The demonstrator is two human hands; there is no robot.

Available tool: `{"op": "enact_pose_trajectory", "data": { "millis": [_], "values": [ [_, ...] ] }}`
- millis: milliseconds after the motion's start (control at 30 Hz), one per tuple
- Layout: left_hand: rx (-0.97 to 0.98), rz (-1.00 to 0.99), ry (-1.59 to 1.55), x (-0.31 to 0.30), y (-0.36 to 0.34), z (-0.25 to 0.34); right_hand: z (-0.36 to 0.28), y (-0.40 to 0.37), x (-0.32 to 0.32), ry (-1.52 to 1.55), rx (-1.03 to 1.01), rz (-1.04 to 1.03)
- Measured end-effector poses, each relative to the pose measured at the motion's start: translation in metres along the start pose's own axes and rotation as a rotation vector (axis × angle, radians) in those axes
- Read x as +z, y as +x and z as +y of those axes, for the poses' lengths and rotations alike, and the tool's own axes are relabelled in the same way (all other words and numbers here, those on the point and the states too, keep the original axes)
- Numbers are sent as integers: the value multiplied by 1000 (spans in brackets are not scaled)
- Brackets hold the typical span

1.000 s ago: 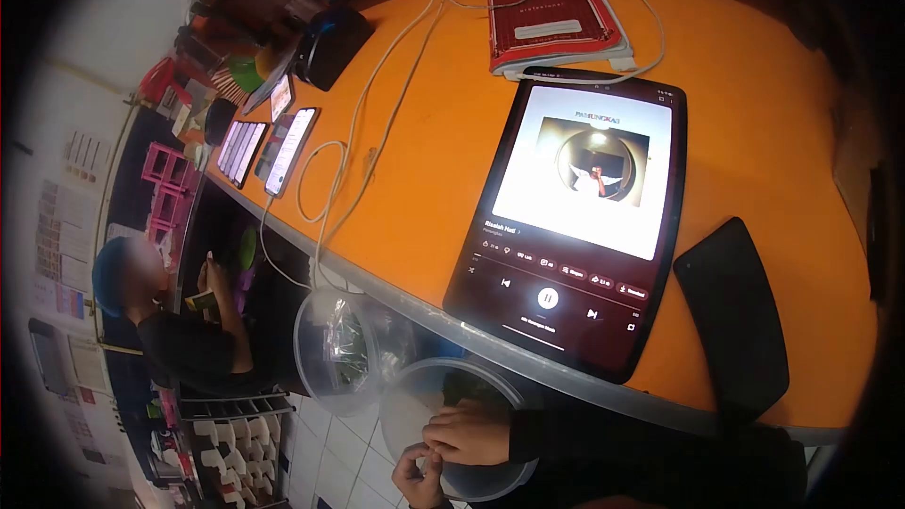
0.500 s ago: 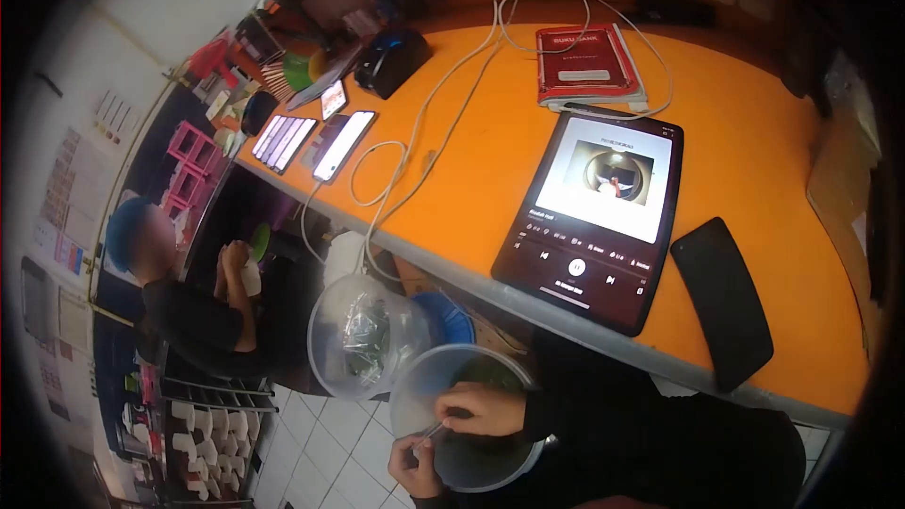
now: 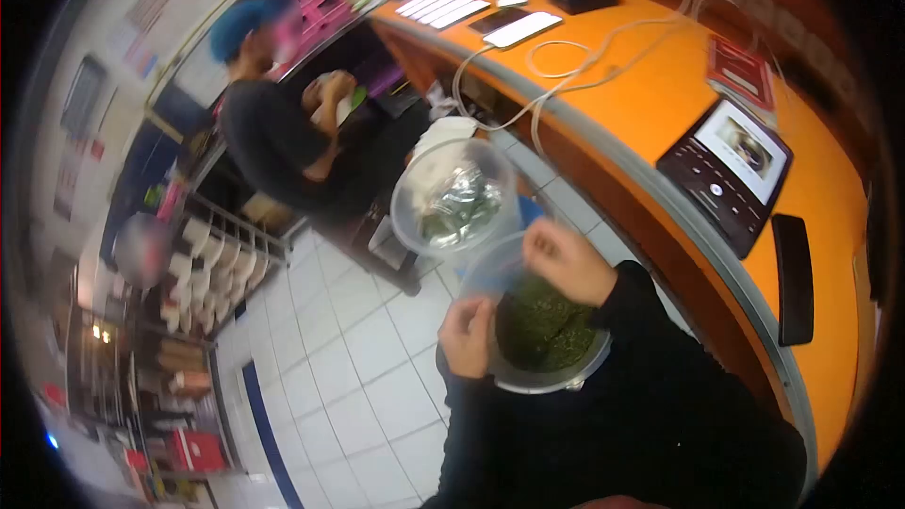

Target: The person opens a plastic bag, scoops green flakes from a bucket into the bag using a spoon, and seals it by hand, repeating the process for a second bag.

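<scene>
A round clear plastic tub (image 3: 600, 358) with finely chopped dark green leaves (image 3: 547, 322) inside sits in front of me at my lap. Over its near-left rim my left hand (image 3: 467, 335) pinches what looks like a clear plastic bag (image 3: 501, 269), faint and see-through. My right hand (image 3: 567, 262), somewhat blurred, is closed at the bag's other side above the leaves. Just beyond stands a second clear tub (image 3: 407, 200) holding shiny plastic bags (image 3: 462, 203) with green contents.
On my right runs an orange counter (image 3: 641, 113) with a lit tablet (image 3: 731, 170), a black phone (image 3: 794, 278), several other phones and white cables. A person in dark clothes (image 3: 283, 132) sits ahead, handling something pale and green. Shelves (image 3: 212, 259) stand on the left over white floor tiles.
My view has swung left and down, showing more floor and the leaves in the tub. My hands have moved apart, with the clear bag spread between them.
</scene>
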State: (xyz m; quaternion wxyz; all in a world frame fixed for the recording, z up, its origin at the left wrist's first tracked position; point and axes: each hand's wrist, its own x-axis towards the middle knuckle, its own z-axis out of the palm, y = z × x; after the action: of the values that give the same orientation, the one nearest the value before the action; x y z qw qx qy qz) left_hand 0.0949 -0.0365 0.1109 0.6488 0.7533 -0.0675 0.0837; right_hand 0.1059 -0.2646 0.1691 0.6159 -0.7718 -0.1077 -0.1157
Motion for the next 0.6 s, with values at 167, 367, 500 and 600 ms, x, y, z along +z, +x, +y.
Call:
{"op": "enact_pose_trajectory", "data": {
  "millis": [167, 367, 500, 600],
  "values": [
    [66, -97, 36, 4, -4, 1, 0, 108, 17, 113, -133, 220],
    [55, -143, 22, 8, -6, -1, 15, 135, 24, -415, -144, 264],
    [30, -124, 37, 7, -7, 3, -35, -3, -14, -246, -150, 487],
    [54, -149, 49, 9, -5, 1, -31, -116, -28, -256, 156, 899]
  ]
}}
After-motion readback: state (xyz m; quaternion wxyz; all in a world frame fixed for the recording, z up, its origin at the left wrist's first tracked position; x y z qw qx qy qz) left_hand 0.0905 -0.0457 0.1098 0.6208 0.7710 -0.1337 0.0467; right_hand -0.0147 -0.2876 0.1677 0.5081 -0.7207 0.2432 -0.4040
